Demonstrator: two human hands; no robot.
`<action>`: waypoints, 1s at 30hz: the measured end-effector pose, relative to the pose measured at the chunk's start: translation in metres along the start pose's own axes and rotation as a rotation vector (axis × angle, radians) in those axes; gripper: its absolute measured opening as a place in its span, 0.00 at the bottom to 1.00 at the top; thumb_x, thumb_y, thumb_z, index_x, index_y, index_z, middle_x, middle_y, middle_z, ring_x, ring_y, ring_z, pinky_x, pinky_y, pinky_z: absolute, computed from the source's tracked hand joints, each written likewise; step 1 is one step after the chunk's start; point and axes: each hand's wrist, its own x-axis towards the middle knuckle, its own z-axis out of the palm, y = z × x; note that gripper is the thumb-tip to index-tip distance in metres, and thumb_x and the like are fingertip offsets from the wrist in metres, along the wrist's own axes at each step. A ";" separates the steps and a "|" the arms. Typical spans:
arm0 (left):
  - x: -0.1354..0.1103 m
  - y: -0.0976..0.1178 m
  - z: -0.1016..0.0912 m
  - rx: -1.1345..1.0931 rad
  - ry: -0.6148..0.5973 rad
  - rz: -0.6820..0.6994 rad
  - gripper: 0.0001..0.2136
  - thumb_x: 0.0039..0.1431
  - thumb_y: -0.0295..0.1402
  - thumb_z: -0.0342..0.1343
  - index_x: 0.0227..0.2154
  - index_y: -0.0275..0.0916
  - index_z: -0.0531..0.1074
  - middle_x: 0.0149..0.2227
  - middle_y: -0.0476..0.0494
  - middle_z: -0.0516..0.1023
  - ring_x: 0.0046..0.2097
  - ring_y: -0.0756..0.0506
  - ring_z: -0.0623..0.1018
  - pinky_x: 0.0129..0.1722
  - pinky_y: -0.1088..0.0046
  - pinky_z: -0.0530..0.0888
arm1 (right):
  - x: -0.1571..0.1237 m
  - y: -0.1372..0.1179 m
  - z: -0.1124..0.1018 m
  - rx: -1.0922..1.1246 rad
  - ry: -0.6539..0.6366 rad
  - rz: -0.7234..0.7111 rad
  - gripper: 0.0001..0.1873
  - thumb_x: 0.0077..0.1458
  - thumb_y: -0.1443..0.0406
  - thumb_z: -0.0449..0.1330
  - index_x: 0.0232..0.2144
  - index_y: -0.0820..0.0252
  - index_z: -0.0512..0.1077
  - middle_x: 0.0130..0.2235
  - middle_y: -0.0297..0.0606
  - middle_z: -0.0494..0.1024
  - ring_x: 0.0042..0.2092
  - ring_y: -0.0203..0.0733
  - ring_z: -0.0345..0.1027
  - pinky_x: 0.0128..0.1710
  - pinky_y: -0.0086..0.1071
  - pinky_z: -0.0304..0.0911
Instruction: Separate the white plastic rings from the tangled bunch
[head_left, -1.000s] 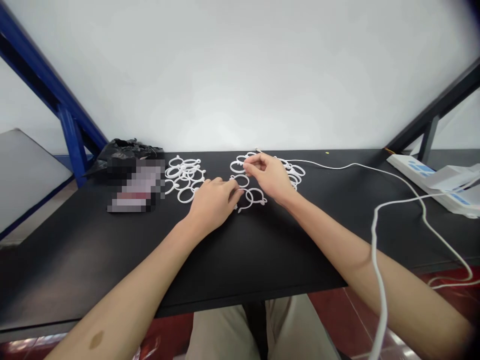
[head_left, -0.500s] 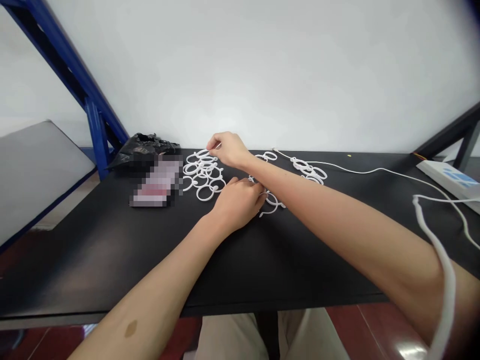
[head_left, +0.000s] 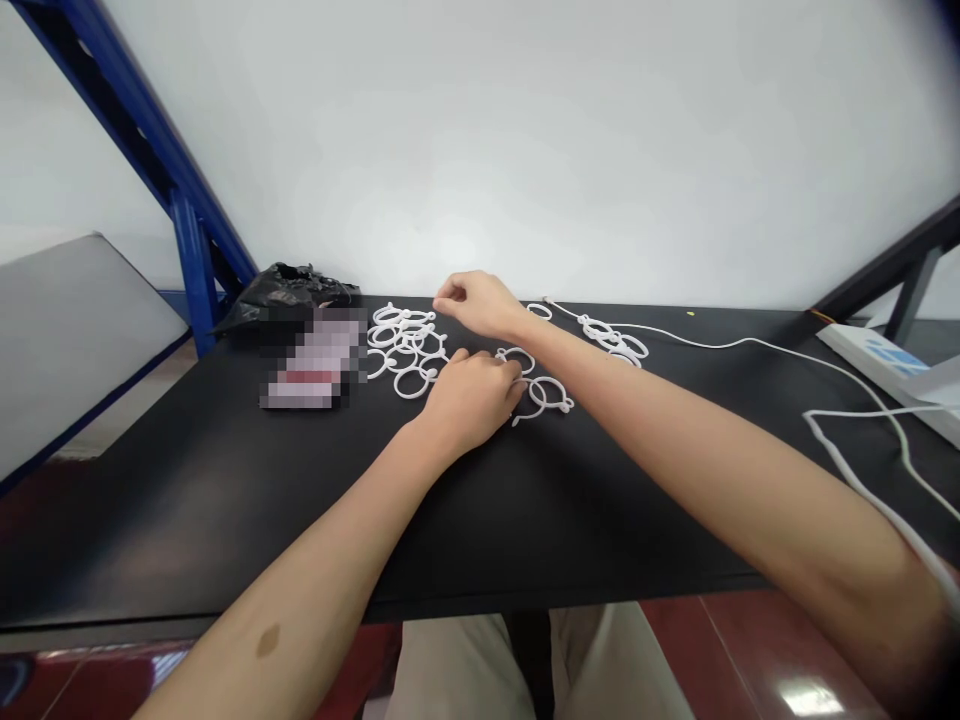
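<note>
My left hand (head_left: 474,400) rests low over the table, its fingers curled and closed at the edge of a few white curtain rings (head_left: 551,393); a ring meets its thumb and index finger, though the contact is partly hidden. Farther back, my right hand (head_left: 480,303) is raised with thumb and fingertips pressed together. Whatever it may hold is hidden behind the fingers. To the left of both hands lies a heap of white curtain rings (head_left: 409,340) with small eyelets. Another cluster of rings (head_left: 611,338) lies beyond my right forearm.
A black plastic bag (head_left: 289,295) and a blurred-out flat object (head_left: 315,360) lie at the left of the black table (head_left: 570,520). A white cable (head_left: 712,345) runs along the back towards a white box (head_left: 892,365). The wall (head_left: 525,150) borders the far edge.
My right hand has moved right, away from the left heap of rings. My left hand has stayed nearly in place, and more of the rings beside it now show.
</note>
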 end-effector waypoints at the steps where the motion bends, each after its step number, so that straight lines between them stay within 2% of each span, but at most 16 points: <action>1: 0.000 0.000 0.000 0.006 0.014 -0.011 0.13 0.68 0.32 0.46 0.35 0.36 0.75 0.34 0.40 0.81 0.39 0.40 0.78 0.43 0.60 0.69 | -0.010 0.003 -0.007 -0.014 0.012 0.010 0.09 0.58 0.64 0.60 0.35 0.63 0.78 0.38 0.41 0.82 0.40 0.40 0.72 0.43 0.35 0.65; 6: -0.001 0.000 0.000 0.043 0.038 -0.095 0.14 0.67 0.32 0.46 0.32 0.37 0.75 0.34 0.39 0.81 0.41 0.38 0.77 0.48 0.57 0.67 | -0.070 0.023 -0.034 -0.042 0.032 0.062 0.09 0.59 0.63 0.59 0.34 0.61 0.77 0.34 0.37 0.80 0.35 0.38 0.70 0.39 0.33 0.63; 9: -0.001 -0.001 0.000 0.048 0.064 -0.133 0.14 0.67 0.33 0.46 0.32 0.38 0.75 0.33 0.38 0.81 0.42 0.37 0.76 0.48 0.55 0.66 | -0.103 0.031 -0.039 -0.078 0.084 0.036 0.07 0.60 0.64 0.57 0.33 0.59 0.76 0.35 0.36 0.80 0.36 0.39 0.71 0.39 0.33 0.63; 12: 0.000 -0.004 -0.002 0.023 0.119 -0.201 0.13 0.66 0.34 0.46 0.32 0.38 0.75 0.32 0.39 0.81 0.41 0.37 0.76 0.47 0.56 0.66 | -0.121 0.030 -0.037 -0.105 0.126 0.000 0.09 0.62 0.63 0.56 0.34 0.58 0.75 0.38 0.37 0.80 0.40 0.41 0.71 0.43 0.35 0.62; 17: 0.001 -0.008 -0.012 -0.294 0.226 -0.344 0.11 0.64 0.37 0.51 0.32 0.41 0.76 0.27 0.47 0.79 0.34 0.43 0.75 0.40 0.66 0.68 | -0.128 0.018 -0.024 0.026 0.196 -0.013 0.12 0.64 0.57 0.56 0.40 0.58 0.73 0.36 0.36 0.79 0.39 0.40 0.70 0.42 0.33 0.63; 23: -0.001 -0.007 -0.019 -0.622 0.276 -0.350 0.12 0.62 0.45 0.55 0.33 0.41 0.75 0.28 0.50 0.80 0.29 0.48 0.74 0.33 0.72 0.67 | -0.128 0.014 -0.014 0.246 0.321 0.103 0.12 0.63 0.56 0.55 0.33 0.57 0.71 0.27 0.31 0.75 0.28 0.35 0.67 0.33 0.30 0.62; 25: -0.002 -0.008 -0.018 -0.690 0.236 -0.349 0.13 0.61 0.46 0.56 0.33 0.41 0.74 0.30 0.49 0.81 0.30 0.48 0.74 0.33 0.72 0.67 | -0.126 0.018 -0.016 0.387 0.358 0.146 0.12 0.61 0.55 0.59 0.33 0.57 0.72 0.27 0.30 0.74 0.28 0.34 0.67 0.32 0.30 0.63; 30: -0.004 -0.008 -0.017 -0.896 0.006 -0.269 0.14 0.60 0.45 0.58 0.29 0.39 0.71 0.30 0.49 0.78 0.30 0.50 0.72 0.33 0.73 0.67 | -0.122 0.024 -0.024 0.688 0.373 0.213 0.14 0.53 0.54 0.66 0.31 0.58 0.74 0.26 0.30 0.73 0.25 0.32 0.63 0.27 0.28 0.63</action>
